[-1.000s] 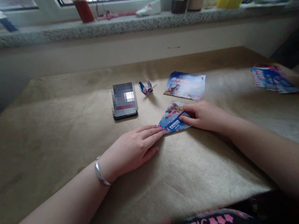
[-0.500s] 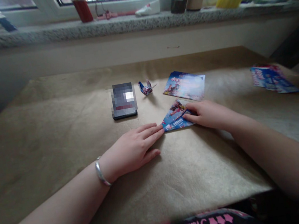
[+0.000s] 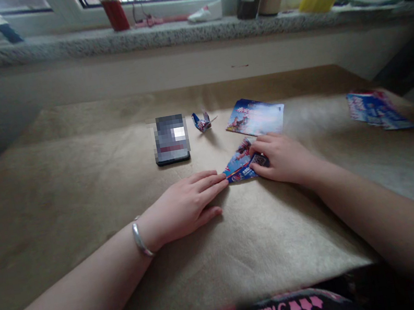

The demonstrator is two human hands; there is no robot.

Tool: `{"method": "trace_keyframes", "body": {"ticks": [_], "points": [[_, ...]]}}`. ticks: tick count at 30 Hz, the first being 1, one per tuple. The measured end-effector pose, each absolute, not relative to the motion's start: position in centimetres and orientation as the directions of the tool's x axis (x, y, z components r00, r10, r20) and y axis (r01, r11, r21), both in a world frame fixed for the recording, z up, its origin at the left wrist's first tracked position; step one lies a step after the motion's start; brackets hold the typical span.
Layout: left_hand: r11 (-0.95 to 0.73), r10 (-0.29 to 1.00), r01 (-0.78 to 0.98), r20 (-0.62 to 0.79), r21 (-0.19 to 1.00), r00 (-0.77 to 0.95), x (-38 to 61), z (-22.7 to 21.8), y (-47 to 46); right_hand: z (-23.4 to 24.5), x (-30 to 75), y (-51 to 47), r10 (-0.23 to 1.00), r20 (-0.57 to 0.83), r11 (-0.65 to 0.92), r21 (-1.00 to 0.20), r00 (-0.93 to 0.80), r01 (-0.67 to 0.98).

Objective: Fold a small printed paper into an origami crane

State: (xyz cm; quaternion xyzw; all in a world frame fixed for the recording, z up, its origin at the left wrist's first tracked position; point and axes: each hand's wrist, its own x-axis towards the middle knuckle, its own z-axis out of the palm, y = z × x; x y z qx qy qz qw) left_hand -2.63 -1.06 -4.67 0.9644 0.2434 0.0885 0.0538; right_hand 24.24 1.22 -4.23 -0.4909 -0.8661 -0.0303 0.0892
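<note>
A blue and pink printed sheet of paper (image 3: 241,164), folded to a narrow wedge, lies flat on the table. My left hand (image 3: 187,203) rests on the tabletop with fingers stretched out, its fingertips on the wedge's left point. Over the wider right end is my right hand (image 3: 281,156), thumb and fingers bent round a folded flap; part of the paper is hidden under it. Behind the hands stands a small folded paper crane (image 3: 203,121). To its right lie square printed sheets (image 3: 256,116) in a stack.
A phone (image 3: 170,140) with a blurred screen lies left of the crane. Several printed leaflets (image 3: 378,109) are fanned out at the far right of the table (image 3: 79,197). Along the stone windowsill (image 3: 171,33) stand a red container (image 3: 114,13), a dark box and a yellow item.
My right hand has shifted slightly left and up over the folded paper, and a flap with a dark square code now shows under its fingers. The left hand has stayed put.
</note>
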Motion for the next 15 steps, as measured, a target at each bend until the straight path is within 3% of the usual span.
{"method": "trace_keyframes", "body": {"ticks": [8, 15], "points": [[-0.879, 0.472, 0.452, 0.146, 0.149, 0.870, -2.49, -4.54, -1.10, -4.52, 24.02, 1.19, 0.817, 0.233, 0.561, -0.108, -0.527, 0.821], [-0.885, 0.463, 0.446, 0.148, 0.138, 0.874, -2.42, -4.55, -1.00, -4.03, 23.22, 0.89, 0.738, 0.227, 0.653, -0.002, -0.635, 0.758]]}}
